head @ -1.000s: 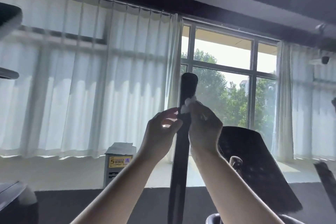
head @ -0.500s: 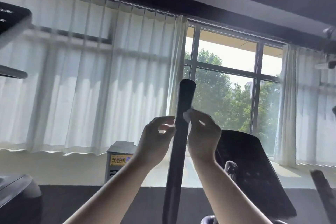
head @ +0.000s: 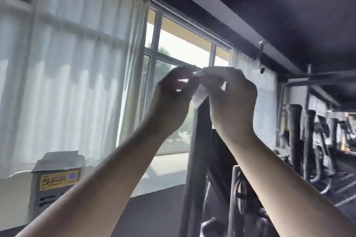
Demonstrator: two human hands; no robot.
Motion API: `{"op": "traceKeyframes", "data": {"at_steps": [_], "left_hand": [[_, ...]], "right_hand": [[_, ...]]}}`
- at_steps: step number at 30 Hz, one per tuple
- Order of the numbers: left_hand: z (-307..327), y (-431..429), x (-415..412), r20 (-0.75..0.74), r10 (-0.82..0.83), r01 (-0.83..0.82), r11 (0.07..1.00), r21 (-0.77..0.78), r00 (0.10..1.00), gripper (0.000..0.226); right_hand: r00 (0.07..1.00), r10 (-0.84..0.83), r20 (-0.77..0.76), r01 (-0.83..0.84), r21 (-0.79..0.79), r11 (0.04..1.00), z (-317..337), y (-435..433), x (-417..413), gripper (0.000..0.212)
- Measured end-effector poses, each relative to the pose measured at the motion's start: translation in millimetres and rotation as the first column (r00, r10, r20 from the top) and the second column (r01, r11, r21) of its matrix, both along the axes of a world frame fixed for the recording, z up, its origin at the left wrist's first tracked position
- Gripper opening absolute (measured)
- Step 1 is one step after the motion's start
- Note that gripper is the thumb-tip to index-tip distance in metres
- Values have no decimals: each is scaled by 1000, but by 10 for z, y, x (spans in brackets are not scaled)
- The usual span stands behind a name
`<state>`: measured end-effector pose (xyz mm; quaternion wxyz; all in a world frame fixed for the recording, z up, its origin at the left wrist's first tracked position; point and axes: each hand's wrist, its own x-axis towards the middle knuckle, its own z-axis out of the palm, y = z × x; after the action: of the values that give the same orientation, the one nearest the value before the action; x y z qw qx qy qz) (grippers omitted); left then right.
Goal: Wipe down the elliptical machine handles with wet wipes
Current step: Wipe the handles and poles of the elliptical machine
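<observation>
White wipe (head: 200,96) pinched between left hand (head: 173,100) and right hand (head: 232,102).

Pinching wet wipe (head: 200,96) btwn L hand (head: 173,94) & R hand (head: 232,100), right at top of upright black handle (head: 199,140); window (head: 181,50) behind.

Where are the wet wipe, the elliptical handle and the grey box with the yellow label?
wet wipe (head: 200,96): head view, loose lower corner.
elliptical handle (head: 200,140): head view, black shaft under the wipe.
grey box (head: 58,179): head view, its yellow label.
</observation>
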<state>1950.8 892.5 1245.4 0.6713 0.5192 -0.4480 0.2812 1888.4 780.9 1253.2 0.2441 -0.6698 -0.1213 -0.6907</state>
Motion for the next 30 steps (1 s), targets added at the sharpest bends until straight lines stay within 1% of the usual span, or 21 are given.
{"op": "traceKeyframes", "data": {"at_steps": [2,4,6,8,10,13,16,19,21,23,27,29,30], "left_hand": [[9,66,115,56,-96,96,995,6,994,18],[-24,91,242,76,-176,175,984,13,981,14],[-54,46,363,53,-253,252,967,16,966,15],[-75,-46,470,25,-301,300,954,20,953,15],[-83,-127,539,35,-331,331,944,6,943,13],[-91,-206,606,76,-421,425,904,-50,904,8],[-112,-244,668,130,-482,493,868,-66,866,6],[-89,-321,769,151,-539,555,825,-103,829,10],[-64,-388,852,173,-561,582,806,-107,810,11],[-50,-457,940,201,-585,611,784,-110,786,12],[-56,-573,1137,209,-647,673,734,-92,734,7],[-78,-617,1207,220,-705,732,678,-68,674,6],[-80,-647,1240,221,-757,783,619,-55,615,3]], "right_hand": [[996,-91,15,92,-53,994,-49,121,-29,11],[984,-171,41,175,-102,979,-118,208,-72,14],[959,-271,84,279,-103,955,-163,250,-111,16],[910,-395,124,407,-91,909,-192,240,-115,19],[868,-483,116,492,-66,868,-218,200,-90,21],[839,-537,88,540,-14,842,-240,134,-51,23],[814,-575,84,576,17,817,-220,120,-10,29],[785,-607,124,613,-14,790,-124,164,67,22],[743,-651,157,664,-41,747,-77,194,116,16],[691,-706,154,719,-51,693,-47,233,166,14],[575,-803,153,817,-64,573,-29,321,269,11],[516,-843,153,856,-49,515,-40,361,321,14],[488,-860,145,872,-34,489,-48,379,349,16]]}}
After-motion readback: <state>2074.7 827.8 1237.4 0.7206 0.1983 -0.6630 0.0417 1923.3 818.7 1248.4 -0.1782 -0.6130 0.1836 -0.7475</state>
